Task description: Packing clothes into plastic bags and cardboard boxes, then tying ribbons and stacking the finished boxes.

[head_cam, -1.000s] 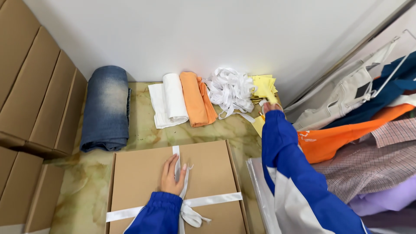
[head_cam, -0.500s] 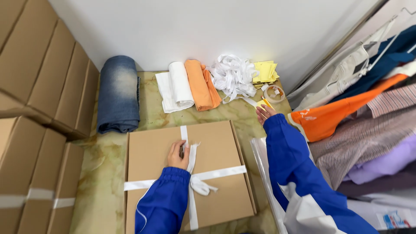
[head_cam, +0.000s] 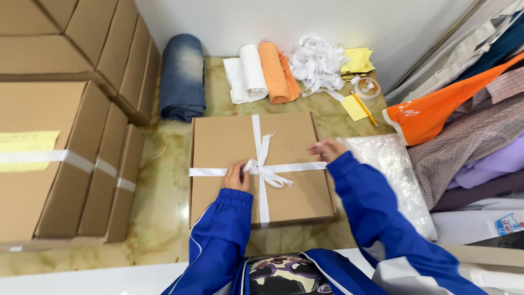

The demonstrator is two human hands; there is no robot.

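Head view: a flat square brown cardboard box (head_cam: 229,142) lies in the middle of the yellow-green marbled surface (head_cam: 164,180), nearer its front edge than the wall. A white ribbon (head_cam: 255,128) crosses the lid both ways and meets in a bow (head_cam: 266,175) slightly below the lid's centre.

The left hand (head_cam: 236,176) rests on the lid with its fingers curled against the cross-band, touching the bow's left side. Whether it pinches the ribbon cannot be told. The right hand (head_cam: 326,148) sits at the box's right edge, fingers bent over the end of the cross-band; its grip is likewise unclear. Both sleeves are blue. The work in hand looks like settling the tied ribbon.

Along the far edge, by the white wall, lie:
- a rolled blue denim cloth (head_cam: 183,76)
- a folded white cloth (head_cam: 246,74)
- a folded orange cloth (head_cam: 277,71)
- a loose heap of white ribbon (head_cam: 316,63)
- yellow paper notes (head_cam: 357,59)
- a clear tape roll (head_cam: 367,87)
- a yellow pencil (head_cam: 364,111)

A clear plastic bag (head_cam: 393,175) lies just beside the box's right edge. Stacked brown cartons (head_cam: 54,164) fill the left edge, and hanging garments (head_cam: 464,125) the right.
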